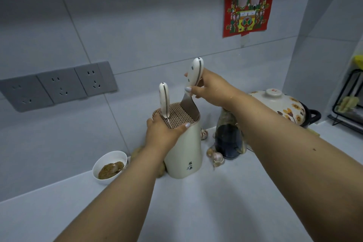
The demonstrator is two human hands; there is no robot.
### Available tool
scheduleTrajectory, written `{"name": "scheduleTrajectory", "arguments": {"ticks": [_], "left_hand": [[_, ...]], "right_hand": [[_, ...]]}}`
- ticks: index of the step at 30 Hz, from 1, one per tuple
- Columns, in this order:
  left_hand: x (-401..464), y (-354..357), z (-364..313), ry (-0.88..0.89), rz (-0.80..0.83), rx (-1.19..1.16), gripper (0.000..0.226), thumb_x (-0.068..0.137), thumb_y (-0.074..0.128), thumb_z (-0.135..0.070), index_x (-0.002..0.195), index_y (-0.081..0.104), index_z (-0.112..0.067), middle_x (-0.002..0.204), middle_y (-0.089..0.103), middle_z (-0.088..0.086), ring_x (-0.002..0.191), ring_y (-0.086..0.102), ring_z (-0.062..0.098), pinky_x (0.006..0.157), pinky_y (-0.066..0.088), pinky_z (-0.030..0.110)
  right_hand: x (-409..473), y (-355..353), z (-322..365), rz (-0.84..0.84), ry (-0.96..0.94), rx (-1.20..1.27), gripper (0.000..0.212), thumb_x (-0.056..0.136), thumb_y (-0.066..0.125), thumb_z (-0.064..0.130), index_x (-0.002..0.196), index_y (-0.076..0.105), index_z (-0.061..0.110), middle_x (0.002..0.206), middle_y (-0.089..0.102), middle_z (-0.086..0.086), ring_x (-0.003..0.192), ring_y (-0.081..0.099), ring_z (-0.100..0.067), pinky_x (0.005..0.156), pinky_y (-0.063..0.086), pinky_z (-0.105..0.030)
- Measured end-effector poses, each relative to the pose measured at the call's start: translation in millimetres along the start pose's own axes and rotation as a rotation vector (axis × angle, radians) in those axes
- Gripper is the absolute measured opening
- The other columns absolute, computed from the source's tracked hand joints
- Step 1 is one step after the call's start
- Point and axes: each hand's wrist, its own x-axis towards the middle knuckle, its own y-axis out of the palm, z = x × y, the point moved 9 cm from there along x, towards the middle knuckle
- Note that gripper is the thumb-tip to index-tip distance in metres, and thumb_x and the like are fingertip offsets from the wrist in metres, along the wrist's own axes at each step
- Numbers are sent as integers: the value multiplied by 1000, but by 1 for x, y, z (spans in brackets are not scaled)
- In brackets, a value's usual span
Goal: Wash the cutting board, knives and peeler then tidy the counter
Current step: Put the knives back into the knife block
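**A:** ok so hands first. Left hand (164,131) is wrapped round the top of the knife block (183,149), thumb hooked over the rim, basically pinning it to the counter (196,202). Right hand (209,88) is gripping the handle of a big knife (191,92), blade part way down in the slots.

**B:** makes sense, that block is tall and narrow, I'd guess it tips if you push a blade into it one-handed. Is the knife going in or coming out?

**A:** can't tell from one shot. Given the washing job I'd bet it's being put away clean, but that's a guess. It's tilted a bit, handle leaning to the right.

**B:** anything else already in there?

**A:** yeah, a smaller knife (164,100) with the same white handle sits upright near the left edge of the block, just beside the left hand.

**B:** and the counter?

**A:** still cluttered. Bowl (110,165) of brown stuff left of the block, dark bottle (228,137) just right of it, garlic (216,157) scattered at the bottle's base, flowery pot (284,106) behind. No cutting board or peeler in sight.
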Motion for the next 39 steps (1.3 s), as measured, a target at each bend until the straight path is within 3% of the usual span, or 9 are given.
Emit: {"name": "scheduleTrajectory", "arguments": {"ticks": [8,11,17,22,26,29,33,35,39], "left_hand": [[8,-6,-1,40,-24,-48,93,45,73,-76,121,49,-27,117,58,-4,106,58,15,88,52,36],[9,-9,-4,50,-40,-84,85,54,80,-65,121,48,-23,119,56,-3,108,56,16,83,48,30],[-4,-8,-8,119,-70,-172,80,58,85,-54,123,48,-25,118,56,-10,106,54,11,82,43,24],[-1,-9,-10,128,-40,-208,73,61,86,-47,117,44,-31,113,53,-13,100,51,6,81,41,23],[1,-7,-9,126,-39,-241,79,61,86,-45,125,46,-26,118,54,-11,105,52,8,85,43,24],[2,-5,-8,128,-37,-272,76,61,87,-43,123,44,-29,116,52,-13,105,52,6,84,41,22],[3,-3,-6,126,-40,-303,76,62,88,-39,122,43,-28,118,54,-11,104,53,6,81,41,17],[5,-2,-6,121,-39,-308,73,62,88,-38,118,41,-29,116,55,-11,101,54,5,79,40,16],[13,-1,-7,107,-22,-304,71,64,87,-35,113,37,-32,110,53,-14,97,53,4,78,40,18]], "right_hand": [[11,3,-6,-86,30,-63,25,83,71,26,101,55,21,89,61,4,85,60,-16,72,43,-25],[21,4,-5,-44,55,-92,25,81,74,26,95,55,19,87,62,1,84,62,-18,74,47,-27],[26,15,-19,48,113,-144,27,79,76,25,92,55,16,85,63,-1,82,64,-20,72,50,-29],[21,28,-41,-36,103,-69,32,76,78,24,101,60,16,94,66,-2,88,62,-20,71,44,-26],[19,42,-60,-21,177,-70,37,77,77,27,108,60,16,101,67,-4,92,62,-20,78,49,-30],[15,48,-66,-3,212,-39,47,81,72,33,122,55,18,116,64,-4,108,59,-21,86,46,-31],[-5,58,-85,-24,394,112,74,87,59,50,145,30,16,144,42,-9,131,43,-26,97,37,-34],[-20,71,-99,-38,533,260,69,92,45,56,145,31,15,145,41,-9,128,43,-25,95,36,-36],[-24,85,-105,-62,586,477,54,97,26,56,135,45,22,131,51,-4,109,48,-19,89,36,-34]]}}
